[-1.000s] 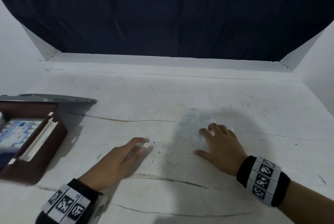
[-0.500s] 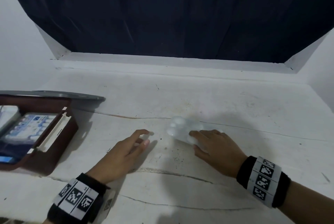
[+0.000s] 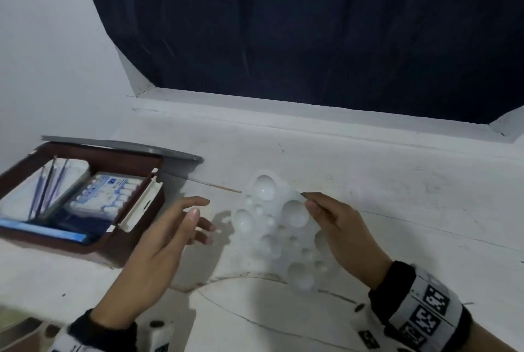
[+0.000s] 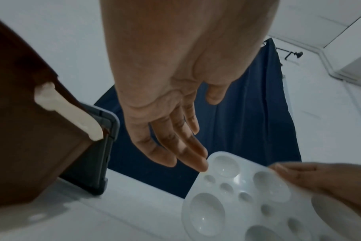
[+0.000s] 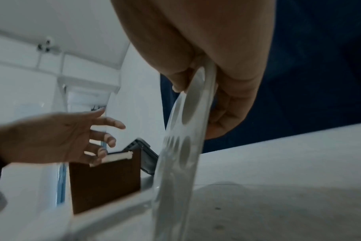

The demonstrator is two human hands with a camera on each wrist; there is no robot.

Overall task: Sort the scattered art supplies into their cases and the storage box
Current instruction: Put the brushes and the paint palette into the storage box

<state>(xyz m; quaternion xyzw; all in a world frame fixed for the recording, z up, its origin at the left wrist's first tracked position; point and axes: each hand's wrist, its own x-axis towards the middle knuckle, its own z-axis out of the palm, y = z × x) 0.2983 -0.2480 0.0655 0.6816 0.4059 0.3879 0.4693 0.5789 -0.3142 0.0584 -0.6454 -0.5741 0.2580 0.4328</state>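
the white paint palette (image 3: 279, 226), flat on the surface (image 3: 397, 187) a moment ago, is now lifted on edge, pinched at its rim by the right hand (image 3: 340, 226). the left hand (image 3: 167, 241) is spread beside it, holding nothing. beyond, the open storage box (image 3: 133, 226) is in place, so stowing seems next. no writing can be read.

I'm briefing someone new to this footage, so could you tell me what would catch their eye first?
First, the white paint palette with round wells, tilted up off the table at centre, pinched at its edge by the right hand. The left hand reaches toward it with open fingers. At left sits the open brown storage box, with brushes and paint tubes inside.
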